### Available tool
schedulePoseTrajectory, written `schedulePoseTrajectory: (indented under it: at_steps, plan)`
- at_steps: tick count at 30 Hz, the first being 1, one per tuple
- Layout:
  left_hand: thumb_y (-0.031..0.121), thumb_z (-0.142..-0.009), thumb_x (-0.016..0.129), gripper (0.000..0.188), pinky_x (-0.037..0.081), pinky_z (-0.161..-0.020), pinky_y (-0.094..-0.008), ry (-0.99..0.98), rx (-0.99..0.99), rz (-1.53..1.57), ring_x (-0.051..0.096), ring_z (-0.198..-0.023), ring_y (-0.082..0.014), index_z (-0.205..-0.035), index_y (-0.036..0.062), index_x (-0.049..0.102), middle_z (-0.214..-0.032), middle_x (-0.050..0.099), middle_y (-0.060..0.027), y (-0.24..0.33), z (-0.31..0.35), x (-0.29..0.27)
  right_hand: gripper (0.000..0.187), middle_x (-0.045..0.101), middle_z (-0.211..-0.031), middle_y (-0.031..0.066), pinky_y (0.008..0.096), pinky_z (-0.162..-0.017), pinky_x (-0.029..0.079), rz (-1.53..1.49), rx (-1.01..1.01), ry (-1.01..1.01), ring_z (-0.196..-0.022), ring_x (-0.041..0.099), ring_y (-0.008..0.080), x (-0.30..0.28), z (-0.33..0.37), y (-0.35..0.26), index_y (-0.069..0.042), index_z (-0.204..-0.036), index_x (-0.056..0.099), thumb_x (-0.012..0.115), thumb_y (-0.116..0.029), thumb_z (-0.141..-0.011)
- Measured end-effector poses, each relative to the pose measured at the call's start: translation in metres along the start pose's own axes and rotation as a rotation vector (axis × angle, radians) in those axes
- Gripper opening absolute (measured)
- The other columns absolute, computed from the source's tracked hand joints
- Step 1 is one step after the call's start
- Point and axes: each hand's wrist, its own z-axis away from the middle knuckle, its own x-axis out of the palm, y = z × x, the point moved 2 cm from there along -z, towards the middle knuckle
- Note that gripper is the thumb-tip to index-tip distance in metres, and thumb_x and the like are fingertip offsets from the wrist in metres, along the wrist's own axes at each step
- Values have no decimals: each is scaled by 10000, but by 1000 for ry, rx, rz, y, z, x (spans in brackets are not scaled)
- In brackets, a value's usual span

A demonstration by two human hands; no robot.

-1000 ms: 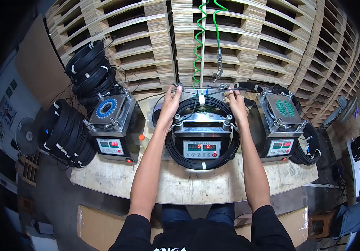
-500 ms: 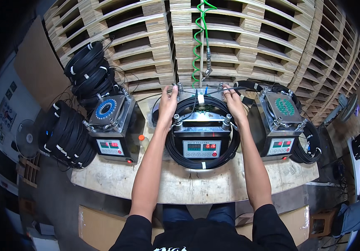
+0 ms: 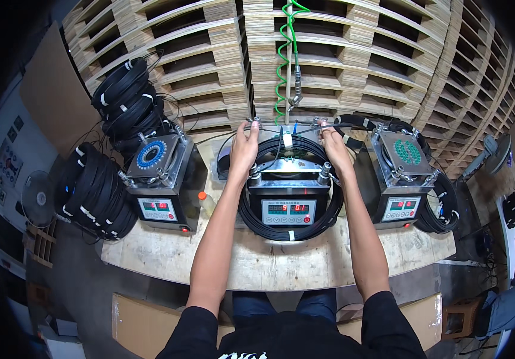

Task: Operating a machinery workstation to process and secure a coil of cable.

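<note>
In the head view, a black machine with a lit display panel (image 3: 288, 212) stands at the centre of the bench. A coil of black cable (image 3: 251, 222) with white ties hangs around it. At its far left corner, my left hand (image 3: 244, 149) closes its thumb and fingers on a metal knob (image 3: 257, 121). Across from it, my right hand (image 3: 335, 148) is closed on the matching far right knob (image 3: 317, 121), partly hidden by the fingers. Thin black cable ends run between the hands above the coil.
Similar machines stand at left (image 3: 157, 179) and right (image 3: 398, 173), topped with blue and green rings of small parts. Black cable coils (image 3: 96, 191) pile up at left. An orange-capped bottle (image 3: 203, 196) is beside my left forearm. A green air hose (image 3: 282, 66) hangs before wooden pallets (image 3: 353, 36).
My fingers have drawn in around the far corner knobs, the left hand moving slightly right. The digits on the machines' displays differ. The cable coil has stayed in place.
</note>
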Motion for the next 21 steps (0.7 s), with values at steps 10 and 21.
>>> schedulePoseTrajectory:
  at_steps: [10,21]
  plan:
    - [558,-975,510,746,406,-1039,-396,-132,40,-70,565,-1200,-330,-1532,93,338,-1228,605,-200,13,8,2,431,660,-1179,175,364,-930,463,-182,55,107,-1039,630,286,0,4,-11,1,-1320,565,436,-316,-1059]
    - [513,-978,529,626,452,-954,-389,-84,44,3,606,-1081,-319,-1396,47,511,-1136,619,-200,2,0,7,370,632,-967,104,304,-843,456,129,-140,65,-903,576,184,-2,3,-3,1,-1316,565,425,-224,-1059]
